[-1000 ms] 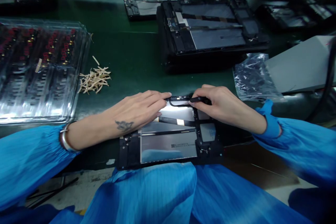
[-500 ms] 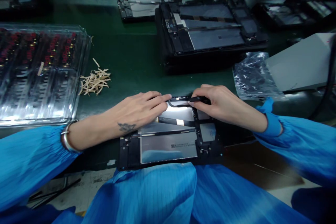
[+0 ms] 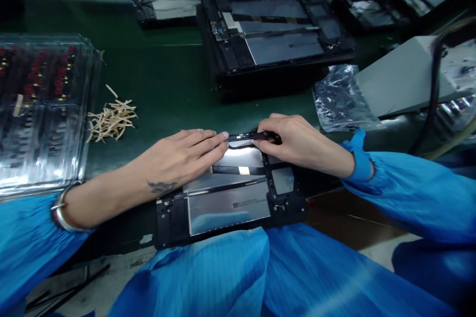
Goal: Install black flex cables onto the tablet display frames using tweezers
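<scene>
An opened tablet (image 3: 228, 213) lies at the bench's front edge, against the blue clothing, its silver battery and black ribbon cables exposed. My left hand (image 3: 189, 153) rests flat over its upper left part, fingers stretched out and close together. Those fingertips touch the far edge, beside a narrow strip with small parts (image 3: 240, 136). At the right end of this strip, my right hand (image 3: 293, 141) is closed in a pinch on a slim black tool (image 3: 268, 135). The tool's exact kind and its tip are hard to make out.
Thin beige strips (image 3: 113, 120) lie in a pile on the green bench (image 3: 163, 79). A clear plastic tray (image 3: 40, 124) with red-and-black parts stands at left. Behind are a stack of opened tablets (image 3: 278, 34) and another tablet (image 3: 167, 2). A plastic bag (image 3: 340, 101) touches a whitish box (image 3: 401, 77).
The whole view has shifted, so the bench things appear further left. Both hands keep their places on the tablet, with the right still pinching the black tool.
</scene>
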